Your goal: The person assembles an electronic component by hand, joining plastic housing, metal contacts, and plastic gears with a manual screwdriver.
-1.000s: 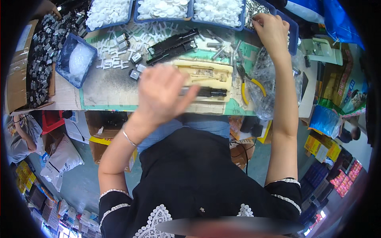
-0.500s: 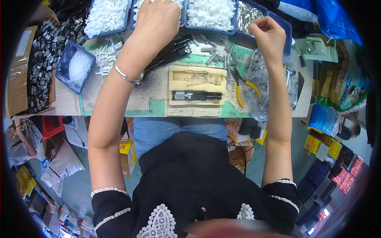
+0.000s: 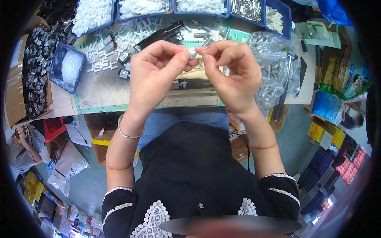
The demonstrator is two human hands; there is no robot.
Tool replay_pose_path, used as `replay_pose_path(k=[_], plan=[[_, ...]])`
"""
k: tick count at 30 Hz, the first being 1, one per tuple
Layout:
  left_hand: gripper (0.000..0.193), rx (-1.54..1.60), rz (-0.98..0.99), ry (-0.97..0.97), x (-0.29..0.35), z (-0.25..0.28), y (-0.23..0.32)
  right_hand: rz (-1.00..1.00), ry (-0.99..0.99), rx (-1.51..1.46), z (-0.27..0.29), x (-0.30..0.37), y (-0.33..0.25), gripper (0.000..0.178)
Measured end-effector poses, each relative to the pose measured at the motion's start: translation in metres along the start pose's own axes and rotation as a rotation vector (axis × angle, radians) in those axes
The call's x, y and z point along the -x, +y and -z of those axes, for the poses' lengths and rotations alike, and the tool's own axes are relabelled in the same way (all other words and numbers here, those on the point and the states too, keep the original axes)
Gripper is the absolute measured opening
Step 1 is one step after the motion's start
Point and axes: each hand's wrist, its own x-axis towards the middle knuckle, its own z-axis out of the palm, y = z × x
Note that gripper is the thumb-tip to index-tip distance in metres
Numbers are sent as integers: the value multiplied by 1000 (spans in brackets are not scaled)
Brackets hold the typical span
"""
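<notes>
Both hands meet in front of my chest, above the bench's front edge. My left hand (image 3: 156,75) pinches a small white plastic piece (image 3: 192,52) between thumb and index finger. From the right, my right hand (image 3: 235,71) pinches a thin metal pin (image 3: 201,52), its tip at the white piece; whether it sits inside cannot be made out. Beneath the hands lies a cream holding block (image 3: 194,98), partly covered by them, with a black and silver part (image 3: 184,84) in its slot. A longer black housing (image 3: 164,35) rests behind my left hand.
Along the back stand blue trays of white plastic pieces (image 3: 93,16), metal pins (image 3: 247,10) and off-white bits (image 3: 274,19). Left are a blue tub (image 3: 81,55) and a heap of black and silver parts (image 3: 39,71). A clear bag (image 3: 274,59) and a hammer (image 3: 282,87) lie right.
Both hands have come back from the rear trays and together over the block. The white piece and the pin now show in the fingers. The view has shifted slightly.
</notes>
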Motion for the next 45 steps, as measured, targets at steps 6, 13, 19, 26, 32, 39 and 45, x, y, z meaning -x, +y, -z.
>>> replay_pose_path(k=[6,13,19,26,32,39,45], plan=[[12,-216,-215,135,27,-12,-8,302,-203,455,1,5,-12,19],[12,-172,-213,70,52,0,-21,-222,-244,127,14,25,-22,13],[20,-834,-597,-157,79,11,-30,-220,-447,262,20,57,-25,13],[23,-1166,-811,-185,77,14,-49,14,-461,728,8,62,-16,16],[22,-1204,-672,-35,69,10,-61,176,-493,933,11,60,19,15],[36,-1364,-584,-130,83,1,-68,103,-547,874,11,53,17,15],[43,-1498,-429,-69,89,-14,-78,113,-538,881,10,51,13,11]])
